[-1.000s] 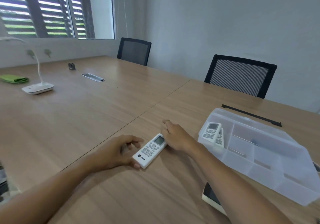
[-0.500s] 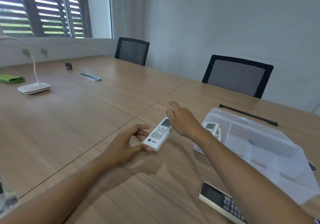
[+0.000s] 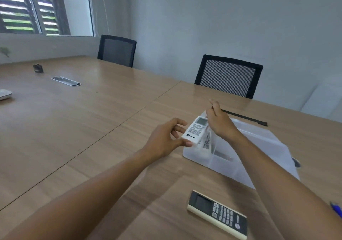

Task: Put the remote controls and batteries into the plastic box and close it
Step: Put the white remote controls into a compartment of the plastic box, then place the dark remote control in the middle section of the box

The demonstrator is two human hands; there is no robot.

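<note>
White remote [image 3: 196,130]: oblong, hard plastic, grey screen and rubber keys; centre of frame, tilted over the near-left corner of the box, apparently for lowering in. Left hand [image 3: 165,140] pinched its lower end between thumb and fingers; right hand [image 3: 220,123] met its upper end, fingers loosely curled, grip not clear
Plastic box [image 3: 246,158]: translucent, cloudy, rectangular, partitioned, open; right of centre on the table [image 3: 77,128] of matt wood grain. Second white remote [image 3: 206,142] lay inside it, partly hidden
Dark remote [image 3: 218,214]: flat bar, black face, cream edge; lower right, still outside the box
Batteries: none identifiable
Black strip [image 3: 244,117]: thin, beyond the box
</note>
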